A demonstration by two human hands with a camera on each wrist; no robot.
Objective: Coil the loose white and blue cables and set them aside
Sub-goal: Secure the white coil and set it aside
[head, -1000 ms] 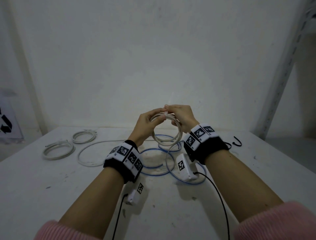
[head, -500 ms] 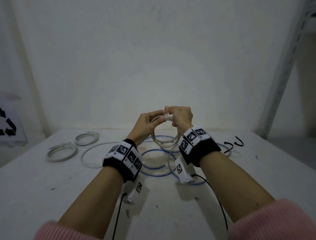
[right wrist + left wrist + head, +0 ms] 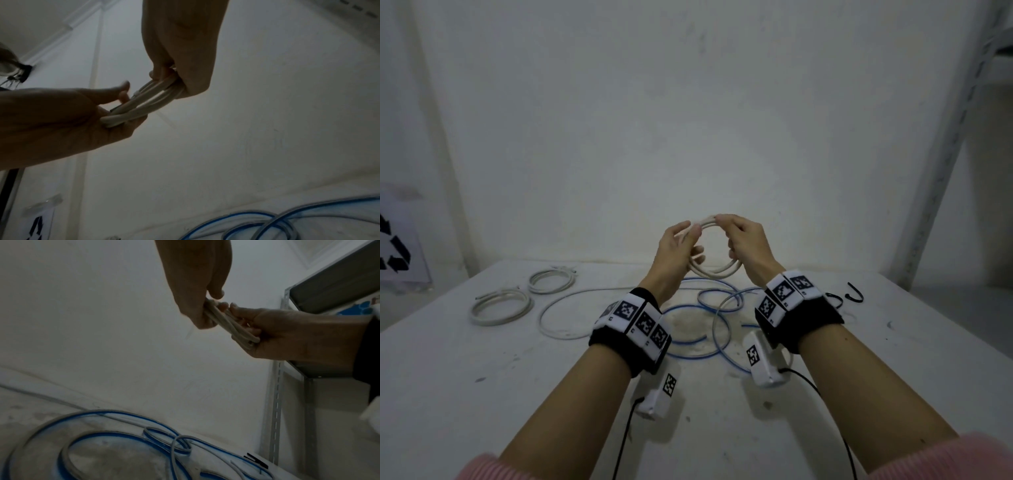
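My left hand (image 3: 677, 247) and right hand (image 3: 746, 247) hold the white coil (image 3: 714, 269) raised between them, above the table (image 3: 482, 394): the left curls around one side of the stacked turns, thumb across the top, and the right pinches the opposite side with fingers folded over the bundle. I judge the main risk to be the turns springing apart: the cable looks stiff, a cut end (image 3: 115, 110) shows by my left palm in the right-wrist view, and easing either grip before that end is tucked could let the loops unwind or drop onto the cables beneath. Directly under my hands the blue cable (image 3: 702, 329) lies in overlapping loose loops, where a falling coil could tangle. Just left of my left wrist a loose white cable (image 3: 558, 305) forms one open ring; farther left two finished white coils (image 3: 500, 306) sit apart. Past my right wrist lie small black hooks (image 3: 854, 296). The table is white and scuffed, against a plain pale wall (image 3: 688, 120), with a metal shelf upright (image 3: 941, 164) on the right.
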